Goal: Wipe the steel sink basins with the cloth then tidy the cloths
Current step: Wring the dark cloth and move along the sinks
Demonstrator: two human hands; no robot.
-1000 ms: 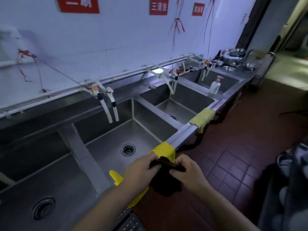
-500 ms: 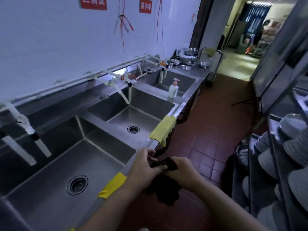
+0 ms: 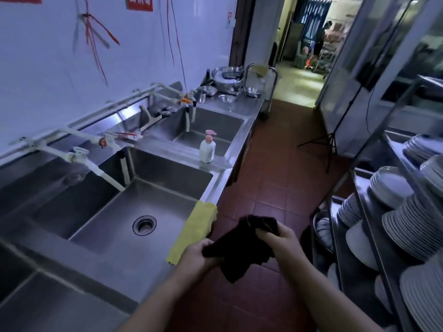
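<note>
Both my hands hold a dark cloth (image 3: 242,248) over the red floor, just right of the sink counter's front edge. My left hand (image 3: 195,256) grips its lower left corner and my right hand (image 3: 280,240) grips its upper right part; the cloth hangs stretched between them. A yellow cloth (image 3: 194,230) lies draped over the front rim of the steel sink basin (image 3: 115,226), whose round drain (image 3: 144,225) shows. A second steel basin (image 3: 215,125) lies farther along the counter.
A white pump bottle (image 3: 207,147) stands on the divider between the basins. White taps (image 3: 96,168) reach over the near basin. Steel bowls (image 3: 227,75) sit at the counter's far end. A rack with stacked plates (image 3: 395,212) lines the right side. A tripod (image 3: 330,142) stands in the aisle.
I have moved along the counter to the right; the view now shows the farther basins. My hands have drawn apart and spread the dark cloth between them.
</note>
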